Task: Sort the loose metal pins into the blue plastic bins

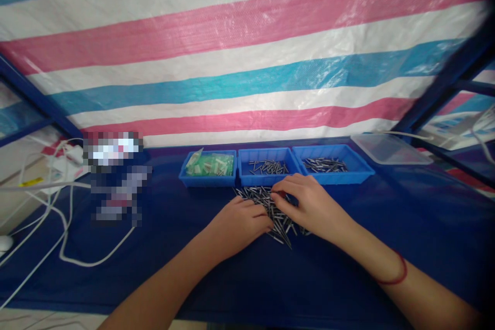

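Note:
A pile of thin, shiny metal rods with pointed ends (pixel 285 220) lies on the blue tabletop in front of the bins. At its left side is my left hand (pixel 240 223), fingers curled down onto the rods with thumb and fingertips close together. My right hand (pixel 305 205) reaches over the right part of the pile. Its thumb and index tips come together among the rods, with a gap behind them. Whatever either pinch holds is too small or hidden to make out. More such rods lie in the middle blue bin (pixel 266 179) and the right blue bin (pixel 336 178).
The left blue bin (pixel 207 181) contains green and clear plastic packets. A translucent plastic lid (pixel 390 149) lies at the back right. White cables (pixel 69 216) tangle along the left side, beside a blurred-out patch. Striped sheeting (pixel 232 72) hangs behind the table.

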Available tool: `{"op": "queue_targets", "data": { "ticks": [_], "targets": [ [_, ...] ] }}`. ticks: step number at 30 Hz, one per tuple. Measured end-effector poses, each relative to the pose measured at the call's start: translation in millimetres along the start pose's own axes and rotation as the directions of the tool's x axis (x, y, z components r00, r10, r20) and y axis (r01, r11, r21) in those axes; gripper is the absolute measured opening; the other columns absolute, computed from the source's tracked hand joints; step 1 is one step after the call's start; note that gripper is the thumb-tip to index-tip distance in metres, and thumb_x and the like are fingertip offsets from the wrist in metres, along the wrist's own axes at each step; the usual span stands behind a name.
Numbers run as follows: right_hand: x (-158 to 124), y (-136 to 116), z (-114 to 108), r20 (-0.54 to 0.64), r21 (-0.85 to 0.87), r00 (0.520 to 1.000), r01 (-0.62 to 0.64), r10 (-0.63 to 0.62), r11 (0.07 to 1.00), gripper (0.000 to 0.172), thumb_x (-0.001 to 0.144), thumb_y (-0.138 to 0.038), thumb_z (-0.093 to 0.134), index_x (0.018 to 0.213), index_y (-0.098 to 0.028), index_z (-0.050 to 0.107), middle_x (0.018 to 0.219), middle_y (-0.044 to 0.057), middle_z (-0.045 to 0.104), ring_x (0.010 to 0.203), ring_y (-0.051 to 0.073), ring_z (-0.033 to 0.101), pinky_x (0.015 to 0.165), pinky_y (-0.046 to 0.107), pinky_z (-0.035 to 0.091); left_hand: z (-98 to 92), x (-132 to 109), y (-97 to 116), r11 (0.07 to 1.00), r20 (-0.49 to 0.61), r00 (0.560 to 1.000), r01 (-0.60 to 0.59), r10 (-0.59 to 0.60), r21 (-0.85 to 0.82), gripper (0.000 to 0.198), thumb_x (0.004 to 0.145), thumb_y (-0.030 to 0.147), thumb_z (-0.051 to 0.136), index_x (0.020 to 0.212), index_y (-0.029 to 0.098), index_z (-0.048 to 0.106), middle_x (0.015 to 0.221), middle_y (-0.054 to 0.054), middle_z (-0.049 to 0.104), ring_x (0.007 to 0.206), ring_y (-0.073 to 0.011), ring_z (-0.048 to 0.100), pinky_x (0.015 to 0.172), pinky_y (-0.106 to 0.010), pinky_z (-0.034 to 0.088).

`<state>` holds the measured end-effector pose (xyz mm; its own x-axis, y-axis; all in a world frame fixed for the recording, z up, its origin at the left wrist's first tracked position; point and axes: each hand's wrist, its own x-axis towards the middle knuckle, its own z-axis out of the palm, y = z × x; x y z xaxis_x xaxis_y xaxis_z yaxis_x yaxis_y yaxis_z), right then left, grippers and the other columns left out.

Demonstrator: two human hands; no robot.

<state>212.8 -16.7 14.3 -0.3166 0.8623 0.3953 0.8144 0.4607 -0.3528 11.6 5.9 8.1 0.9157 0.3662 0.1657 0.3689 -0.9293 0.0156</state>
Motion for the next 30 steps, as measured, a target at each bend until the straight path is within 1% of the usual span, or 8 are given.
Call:
{"op": "queue_targets", "data": {
  "ticks": [7,11,13,16,18,21,26,30],
  "targets": [
    [1,-1,-1,0.011,0.026,1.000,0.001,-0.002,1.000,0.016,0.087,-0.024,0.051,0.085,-0.020,0.067,0.079,0.004,0.068,0.076,0.019,0.059,0.074,0.035,0.042,5.9,1,2,0.999,0.004,0.999,0.041,-0.041,0.009,0.014,0.095,0.025,0.049,0.097,0.020,0.062,0.093,-0.003,0.062,0.087,-0.0163,0.058,0.075,-0.030,0.040],
    [0,-1,0,-0.036,0.172,0.997,-0.064,0.071,0.983,0.014,0.085,-0.023,0.052,0.088,-0.019,0.066,0.080,0.004,0.068,0.075,0.019,0.060,0.072,0.034,0.045,3.4,2,0,0.986,-0.047,0.990,0.131,-0.136,-0.099,0.020,0.097,0.021,0.041,0.102,0.018,0.060,0.098,-0.005,0.061,0.088,-0.0172,0.058,0.077,-0.031,0.044],
    [0,-3,0,-0.015,0.273,0.993,-0.107,0.116,0.956,0.013,0.084,-0.028,0.056,0.087,-0.019,0.065,0.077,0.003,0.066,0.070,0.017,0.059,0.067,0.031,0.046,1.5,3,-1,0.951,-0.113,0.966,0.200,-0.231,-0.235,0.023,0.098,0.019,0.038,0.101,0.017,0.060,0.098,-0.006,0.061,0.089,-0.0166,0.058,0.080,-0.030,0.046],
    [1,-7,1,0.051,0.393,0.990,-0.142,0.133,0.909,0.016,0.086,-0.033,0.055,0.080,-0.020,0.063,0.071,0.000,0.063,0.064,0.015,0.056,0.060,0.028,0.043,0.9,4,-3,0.853,-0.189,0.906,0.263,-0.380,-0.451,0.024,0.098,0.020,0.036,0.099,0.017,0.060,0.096,-0.005,0.062,0.090,-0.0154,0.059,0.081,-0.027,0.047],
    [1,-9,2,0.065,0.451,0.986,-0.164,0.151,0.877,0.021,0.088,-0.034,0.051,0.076,-0.019,0.062,0.070,0.000,0.062,0.063,0.014,0.053,0.058,0.027,0.042,1.9,5,-3,0.798,-0.212,0.872,0.274,-0.441,-0.536,0.023,0.097,0.022,0.038,0.098,0.017,0.061,0.095,-0.005,0.062,0.088,-0.0152,0.059,0.081,-0.027,0.047],
    [1,-10,6,0.034,0.537,0.981,-0.179,0.191,0.824,0.023,0.088,-0.036,0.052,0.079,-0.019,0.063,0.072,0.001,0.062,0.064,0.014,0.054,0.059,0.027,0.043,3.2,6,-1,0.750,-0.220,0.847,0.272,-0.484,-0.603,0.021,0.095,0.024,0.043,0.098,0.017,0.062,0.093,-0.004,0.063,0.085,-0.0152,0.059,0.080,-0.027,0.046],
    [-2,-9,14,-0.037,0.622,0.971,-0.164,0.238,0.765,0.022,0.086,-0.039,0.056,0.082,-0.019,0.065,0.078,0.003,0.065,0.071,0.016,0.059,0.064,0.029,0.047,2.3,7,2,0.722,-0.170,0.875,0.249,-0.453,-0.646,0.022,0.094,0.027,0.046,0.100,0.016,0.064,0.091,-0.005,0.063,0.081,-0.0147,0.058,0.074,-0.026,0.046],
    [-4,-13,16,-0.061,0.624,0.962,-0.172,0.267,0.762,0.021,0.085,-0.039,0.058,0.081,-0.019,0.064,0.077,0.003,0.065,0.071,0.017,0.059,0.063,0.030,0.047,3.7,7,3,0.697,-0.164,0.867,0.252,-0.471,-0.672,0.020,0.093,0.028,0.049,0.092,0.016,0.064,0.086,-0.004,0.062,0.078,-0.0140,0.057,0.072,-0.025,0.045]
  ]
}}
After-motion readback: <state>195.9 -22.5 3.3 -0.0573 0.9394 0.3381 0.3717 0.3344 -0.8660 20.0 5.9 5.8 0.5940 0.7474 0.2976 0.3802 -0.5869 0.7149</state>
